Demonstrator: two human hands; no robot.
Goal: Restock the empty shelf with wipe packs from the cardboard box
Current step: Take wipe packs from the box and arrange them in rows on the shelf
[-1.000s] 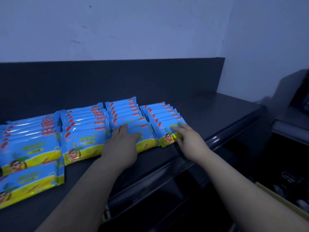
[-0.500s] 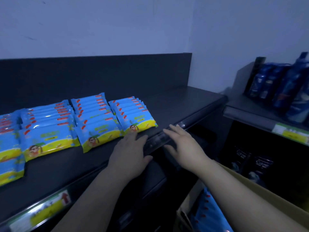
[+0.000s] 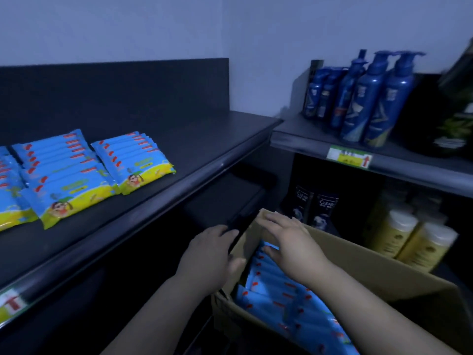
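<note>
Single head cam, wide-angle, pitched forward and down. Close above the cardboard box (image 3: 358, 257) at lower right; shelf (image 3: 192, 139) runs off left, wall corner (image 3: 225, 34) behind it.

Blue-yellow wipe packs (image 3: 76, 175) in overlapping rows on dark shelf (image 3: 204, 139); more packs upright in open cardboard box (image 3: 358, 257).

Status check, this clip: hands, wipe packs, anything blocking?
Right hand open above wipe packs in cardboard box, empty. Left hand at box's left wall, grip unclear. Shelf part stocked, right end bare. Nothing in the way.
</note>
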